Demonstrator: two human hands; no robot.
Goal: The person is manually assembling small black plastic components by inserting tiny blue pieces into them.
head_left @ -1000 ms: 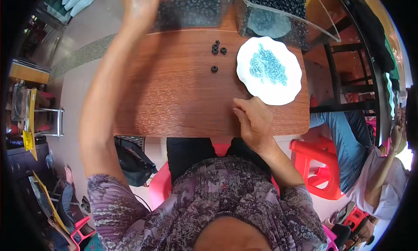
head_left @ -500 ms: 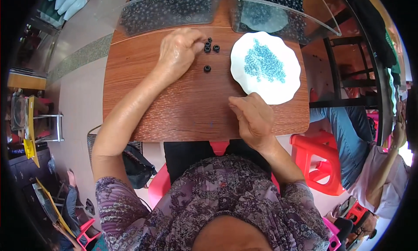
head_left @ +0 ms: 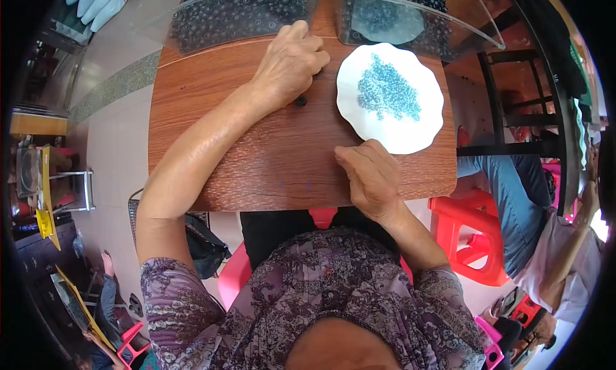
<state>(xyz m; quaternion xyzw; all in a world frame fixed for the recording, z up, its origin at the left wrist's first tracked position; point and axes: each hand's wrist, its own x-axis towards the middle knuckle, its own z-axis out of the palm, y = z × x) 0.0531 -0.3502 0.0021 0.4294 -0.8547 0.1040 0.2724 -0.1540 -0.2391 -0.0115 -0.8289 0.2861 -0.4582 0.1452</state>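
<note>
My left hand (head_left: 292,61) reaches across the wooden table (head_left: 256,171) with its fingers curled downward, over the spot where a small cluster of black beads lay. What is under or between those fingers is hidden. One round black bead (head_left: 300,100) shows beside the wrist. Closer to the table's front edge, my right hand (head_left: 373,177) is closed, thumb and forefinger pressed together; anything pinched there is too small to make out. Just beyond it lies a white scalloped plate (head_left: 410,137) with a heap of tiny blue-green beads (head_left: 388,91).
Two clear plastic bins of black beads, a left bin (head_left: 237,24) and a right bin (head_left: 443,40), line the table's far edge. A red plastic stool (head_left: 465,235) stands at the right, near a seated person's leg (head_left: 507,203). A black bag (head_left: 206,245) hangs below on the left.
My left hand has moved right and come over the clustered black beads, which it now covers. My right hand has barely shifted.
</note>
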